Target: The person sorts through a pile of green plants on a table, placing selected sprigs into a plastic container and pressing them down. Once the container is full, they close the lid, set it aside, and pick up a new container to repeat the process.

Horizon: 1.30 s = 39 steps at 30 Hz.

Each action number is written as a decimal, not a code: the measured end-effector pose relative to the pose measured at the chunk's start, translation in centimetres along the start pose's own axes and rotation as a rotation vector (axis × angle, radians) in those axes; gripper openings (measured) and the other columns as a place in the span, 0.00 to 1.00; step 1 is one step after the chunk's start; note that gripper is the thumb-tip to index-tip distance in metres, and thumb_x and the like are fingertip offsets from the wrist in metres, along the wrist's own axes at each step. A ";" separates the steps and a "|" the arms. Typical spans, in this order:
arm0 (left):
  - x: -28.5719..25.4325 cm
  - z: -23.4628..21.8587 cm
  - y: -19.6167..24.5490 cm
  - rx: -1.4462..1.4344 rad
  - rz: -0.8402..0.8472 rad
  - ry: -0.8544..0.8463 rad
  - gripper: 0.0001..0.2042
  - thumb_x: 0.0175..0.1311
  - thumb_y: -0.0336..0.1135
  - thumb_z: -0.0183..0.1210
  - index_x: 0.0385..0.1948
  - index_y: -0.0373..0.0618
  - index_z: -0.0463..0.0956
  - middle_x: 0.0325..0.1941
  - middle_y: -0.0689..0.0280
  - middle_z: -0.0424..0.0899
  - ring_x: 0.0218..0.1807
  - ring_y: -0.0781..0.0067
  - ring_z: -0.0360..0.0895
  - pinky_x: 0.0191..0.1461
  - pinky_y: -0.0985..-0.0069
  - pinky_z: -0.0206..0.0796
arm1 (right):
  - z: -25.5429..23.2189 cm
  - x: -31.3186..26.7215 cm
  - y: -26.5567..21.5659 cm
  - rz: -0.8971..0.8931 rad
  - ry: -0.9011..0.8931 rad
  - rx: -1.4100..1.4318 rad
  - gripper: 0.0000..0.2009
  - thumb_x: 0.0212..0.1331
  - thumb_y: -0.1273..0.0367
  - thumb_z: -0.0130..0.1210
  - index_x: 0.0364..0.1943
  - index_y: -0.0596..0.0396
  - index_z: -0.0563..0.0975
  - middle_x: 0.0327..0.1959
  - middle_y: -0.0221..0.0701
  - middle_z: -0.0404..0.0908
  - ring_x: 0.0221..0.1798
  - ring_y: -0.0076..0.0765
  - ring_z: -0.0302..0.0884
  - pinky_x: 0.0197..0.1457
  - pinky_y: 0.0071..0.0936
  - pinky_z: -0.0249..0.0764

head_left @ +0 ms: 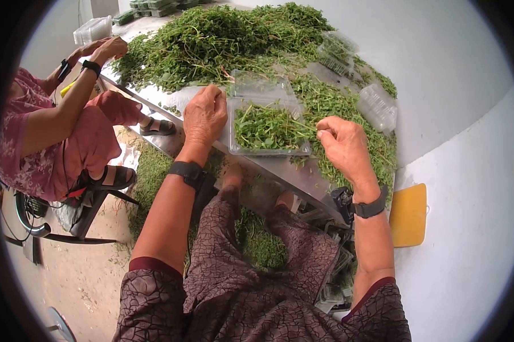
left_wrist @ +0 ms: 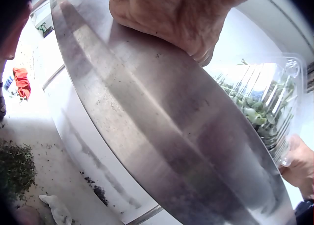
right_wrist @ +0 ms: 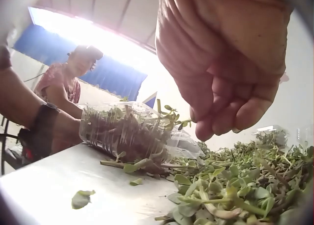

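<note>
A clear plastic clamshell box (head_left: 270, 153) sits on the metal table with its lid (head_left: 261, 85) folded back. Leafy green sprigs (head_left: 262, 126) fill its base. Beside its left edge is my left hand (head_left: 204, 117), raised with the fingers curled and nothing visible in them; its fingertips are largely hidden. At the box's right edge my right hand (head_left: 343, 145) pinches the tip of a sprig (right_wrist: 169, 118) that sticks out over the rim. The right wrist view shows thumb and fingertips meeting at its leaves.
A large heap of greens (head_left: 211, 40) covers the back of the table (head_left: 291, 176), with more loose sprigs at right. Empty clear boxes (head_left: 378, 108) lie on those. Another person (head_left: 52, 122) sits at left. A yellow board (head_left: 410, 215) leans on the wall.
</note>
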<state>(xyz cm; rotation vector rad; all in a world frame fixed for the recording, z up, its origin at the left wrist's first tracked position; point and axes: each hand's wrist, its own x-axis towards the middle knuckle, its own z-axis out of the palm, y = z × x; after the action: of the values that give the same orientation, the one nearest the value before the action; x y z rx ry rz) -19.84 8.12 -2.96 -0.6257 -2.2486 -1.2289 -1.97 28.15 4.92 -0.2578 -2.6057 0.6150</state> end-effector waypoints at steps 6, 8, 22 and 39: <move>0.0 0.1 -0.3 -0.032 0.004 0.010 0.06 0.60 0.33 0.55 0.28 0.42 0.74 0.30 0.57 0.80 0.33 0.50 0.78 0.39 0.60 0.68 | -0.1 -0.5 -1.2 -0.037 -0.019 -0.023 0.06 0.49 0.72 0.54 0.29 0.57 0.82 0.26 0.41 0.82 0.30 0.47 0.81 0.38 0.38 0.75; 0.0 0.1 -0.3 -0.025 0.004 0.005 0.06 0.60 0.33 0.55 0.28 0.42 0.74 0.30 0.57 0.80 0.33 0.50 0.78 0.39 0.61 0.69 | 0.1 -0.6 -1.1 -0.130 0.031 -0.032 0.06 0.48 0.72 0.54 0.27 0.57 0.81 0.25 0.40 0.82 0.28 0.47 0.80 0.36 0.38 0.74; -0.1 0.1 -0.3 -0.031 0.006 0.005 0.06 0.60 0.33 0.55 0.28 0.42 0.74 0.30 0.55 0.79 0.33 0.50 0.78 0.39 0.61 0.69 | -0.3 -0.9 -2.9 -0.098 0.020 0.022 0.05 0.47 0.72 0.57 0.27 0.56 0.82 0.23 0.36 0.82 0.28 0.42 0.80 0.34 0.35 0.74; -0.1 0.1 -0.1 -0.034 -0.022 -0.021 0.06 0.59 0.34 0.56 0.28 0.42 0.74 0.32 0.58 0.80 0.34 0.51 0.78 0.39 0.61 0.69 | -0.6 -0.6 -2.4 -0.384 -0.122 -0.033 0.09 0.45 0.76 0.58 0.34 0.62 0.81 0.30 0.40 0.79 0.39 0.47 0.76 0.43 0.39 0.72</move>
<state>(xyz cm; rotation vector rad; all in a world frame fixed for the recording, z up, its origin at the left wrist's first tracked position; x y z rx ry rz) -19.83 8.09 -3.15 -0.6307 -2.2613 -1.2799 -1.37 26.08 6.31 0.2753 -2.6786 0.4629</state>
